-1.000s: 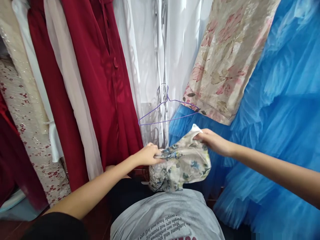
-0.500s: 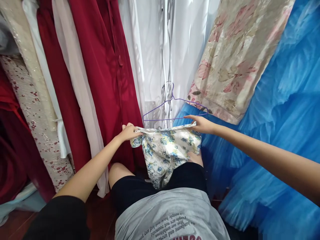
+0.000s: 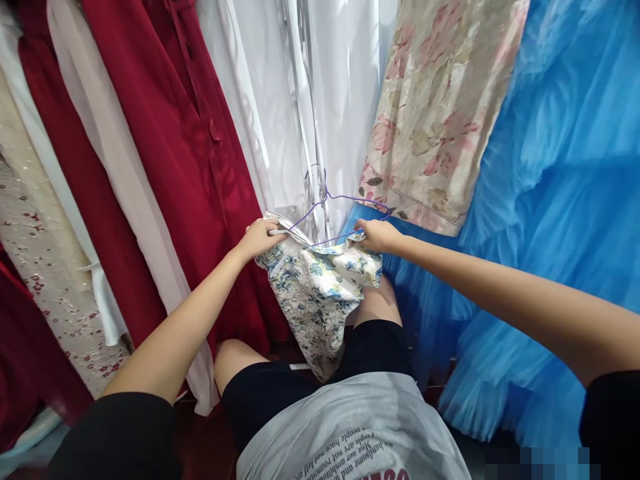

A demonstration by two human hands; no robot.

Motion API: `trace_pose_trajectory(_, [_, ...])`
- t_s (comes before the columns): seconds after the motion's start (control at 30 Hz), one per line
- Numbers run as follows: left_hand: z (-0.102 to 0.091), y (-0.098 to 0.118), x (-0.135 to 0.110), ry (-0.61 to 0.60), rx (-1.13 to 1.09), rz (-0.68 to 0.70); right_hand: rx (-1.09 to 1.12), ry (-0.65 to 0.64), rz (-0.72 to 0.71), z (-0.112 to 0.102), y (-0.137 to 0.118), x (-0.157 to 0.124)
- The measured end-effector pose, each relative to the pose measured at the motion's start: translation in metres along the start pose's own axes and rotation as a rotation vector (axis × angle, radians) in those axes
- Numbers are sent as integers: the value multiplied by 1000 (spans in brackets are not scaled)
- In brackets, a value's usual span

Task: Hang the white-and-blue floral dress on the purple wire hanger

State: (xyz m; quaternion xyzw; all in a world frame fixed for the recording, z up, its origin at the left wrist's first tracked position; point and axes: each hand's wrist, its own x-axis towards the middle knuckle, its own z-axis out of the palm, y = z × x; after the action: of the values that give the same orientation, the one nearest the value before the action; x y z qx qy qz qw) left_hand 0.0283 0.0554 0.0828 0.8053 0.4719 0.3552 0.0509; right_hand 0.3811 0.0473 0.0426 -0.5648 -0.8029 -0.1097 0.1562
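Note:
A white garment with blue and yellow flowers (image 3: 323, 280) hangs between my hands, its lower part draping down over my lap. My left hand (image 3: 261, 239) is closed on one end of its top edge. The other end is gripped by my right hand (image 3: 379, 236), close to the right side of a thin purple wire hanger (image 3: 345, 197). The hanger's left corner is now behind or inside the garment's opening; which of these I cannot tell. Its hook stands in front of white straps.
Dark red dresses (image 3: 165, 133) and a pale pink one (image 3: 120, 147) hang to the left. White fabric (image 3: 250, 100) hangs ahead. A beige floral garment (image 3: 435, 133) and blue tulle (image 3: 565, 200) fill the right.
The garment's left end has been raised and its opening widened, with its edge now overlapping the hanger's left side. My right hand has moved slightly up the hanger's side. The view has shifted.

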Motion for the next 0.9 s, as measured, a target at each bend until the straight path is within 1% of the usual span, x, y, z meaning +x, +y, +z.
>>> trace_pose_trajectory(0.07, [16,10,11,-11,-71,-12,-14,49,55,-1,9,-1])
trace_pose_trajectory(0.13, [32,18,19,-14,-141,-58,-23,92,104,-4,20,-1])
trace_pose_trajectory(0.2, [43,23,23,-15,-202,-117,-26,119,140,-8,34,-3])
trace_pose_trajectory(0.23, [44,24,24,-15,-227,-144,-26,125,151,-11,42,-4])
trace_pose_trajectory(0.3, [41,26,23,-17,-270,-193,-7,142,160,-17,59,-6])
trace_pose_trajectory(0.4, [27,28,21,-31,-300,-243,74,189,156,-21,82,-5])
trace_pose_trajectory(0.5, [15,29,22,-55,-284,-251,180,177,143,-19,95,1])
trace_pose_trajectory(0.6, [11,30,23,-73,-254,-234,246,124,117,-14,99,7])
trace_pose_trajectory(0.73, [14,29,23,-64,-220,-208,281,94,128,-7,99,11])
trace_pose_trajectory(0.83, [13,27,24,-52,-185,-184,302,45,151,-7,96,15])
trace_pose_trajectory(0.9, [10,24,24,-17,-150,-159,317,23,176,-11,94,17])
